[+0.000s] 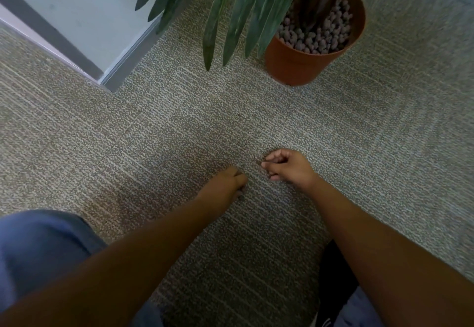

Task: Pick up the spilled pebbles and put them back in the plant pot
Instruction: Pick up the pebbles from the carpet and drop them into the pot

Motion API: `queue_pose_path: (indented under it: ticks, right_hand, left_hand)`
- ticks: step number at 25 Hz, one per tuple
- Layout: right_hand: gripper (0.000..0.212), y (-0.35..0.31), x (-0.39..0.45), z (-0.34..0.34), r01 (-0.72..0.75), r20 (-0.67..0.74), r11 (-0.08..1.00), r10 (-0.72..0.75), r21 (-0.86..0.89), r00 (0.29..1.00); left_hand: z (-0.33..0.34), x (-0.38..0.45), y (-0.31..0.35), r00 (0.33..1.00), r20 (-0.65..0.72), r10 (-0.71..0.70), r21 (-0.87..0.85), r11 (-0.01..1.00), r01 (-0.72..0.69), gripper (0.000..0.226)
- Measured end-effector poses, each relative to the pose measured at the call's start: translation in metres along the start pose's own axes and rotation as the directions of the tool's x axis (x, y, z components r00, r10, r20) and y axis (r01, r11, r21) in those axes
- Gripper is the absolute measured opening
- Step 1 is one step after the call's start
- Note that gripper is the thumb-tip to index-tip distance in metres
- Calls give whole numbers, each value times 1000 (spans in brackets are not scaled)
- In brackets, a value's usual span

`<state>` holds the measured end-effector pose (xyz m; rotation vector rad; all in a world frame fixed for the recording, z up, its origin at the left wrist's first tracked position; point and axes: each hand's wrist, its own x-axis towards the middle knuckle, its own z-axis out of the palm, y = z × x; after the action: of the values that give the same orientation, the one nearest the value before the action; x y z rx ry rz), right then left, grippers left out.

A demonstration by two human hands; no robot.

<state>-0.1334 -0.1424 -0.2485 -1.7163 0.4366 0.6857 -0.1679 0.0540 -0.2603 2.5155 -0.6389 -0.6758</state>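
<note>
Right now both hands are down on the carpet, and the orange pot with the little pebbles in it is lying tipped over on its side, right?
Not quite. The orange pot stands upright on the carpet, with the pebbles heaped inside around the plant. The head view shows this. The rest holds: the left hand and right hand are both down at the carpet.
</note>
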Motion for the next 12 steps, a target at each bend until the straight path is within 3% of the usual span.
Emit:
queue_pose_path:
  ticks: [4,7,8,9,10,11,12]
  right_hand:
    - [13,-7,0,0,-158,25,920,160,358,987]
    - [15,-14,1,1,-269,116,808,245,525,963]
    - [14,-16,2,2,-283,136,783,250,554,959]
    - [14,-18,2,2,-290,151,759,249,583,956]
    - [14,-19,3,3,-295,164,733,247,613,955]
    - [14,-20,3,4,-298,176,704,243,645,954]
    - [16,-23,4,5,-297,186,670,233,681,954]
  left_hand:
    - [8,5,3,997,-55,-48,-40,998,46,11]
    - [5,11,7,948,-153,-280,-388,899,203,5]
    - [2,15,9,901,-143,-410,-579,773,260,6]
    - [-2,20,11,846,-46,-531,-802,525,285,12]
    - [-10,25,16,807,107,-581,-952,174,251,18]
    - [-17,29,20,795,246,-554,-969,-158,190,22]
    - [-25,32,23,799,324,-506,-915,-381,130,25]
